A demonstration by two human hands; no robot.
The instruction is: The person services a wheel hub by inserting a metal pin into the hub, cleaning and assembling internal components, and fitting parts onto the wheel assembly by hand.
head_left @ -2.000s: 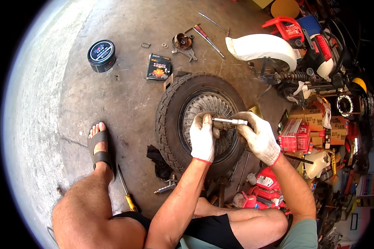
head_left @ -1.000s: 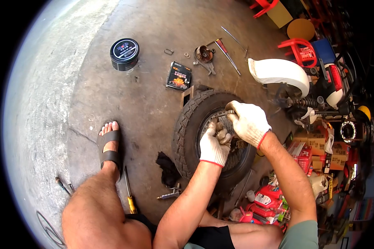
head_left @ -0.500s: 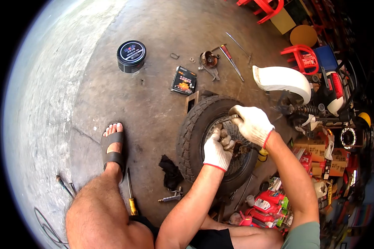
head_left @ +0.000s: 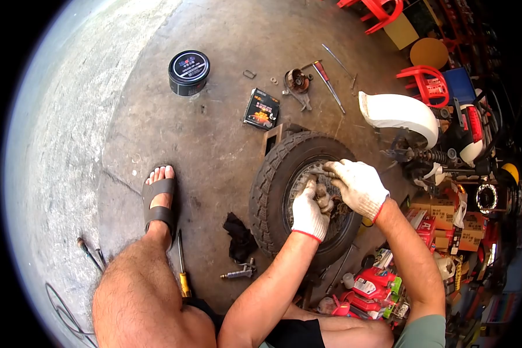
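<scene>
Since two seconds ago, hands have closed in on each other; the metal rod, earlier stretched across the gap between them, now shows only as a short piece. Left hand (head_left: 311,210) and right hand (head_left: 361,188), both gloved, are just above the spoked middle of the wheel (head_left: 272,200), left one nearer the legs. Right hand pinches the metal rod (head_left: 318,171), which sticks out at its fingertips, above the left thumb. Left fingers curled; can't tell what they grip. Wheel lies on floor (head_left: 156,122), black box (head_left: 262,108) beyond it, black cloth (head_left: 239,236) beside it.
</scene>
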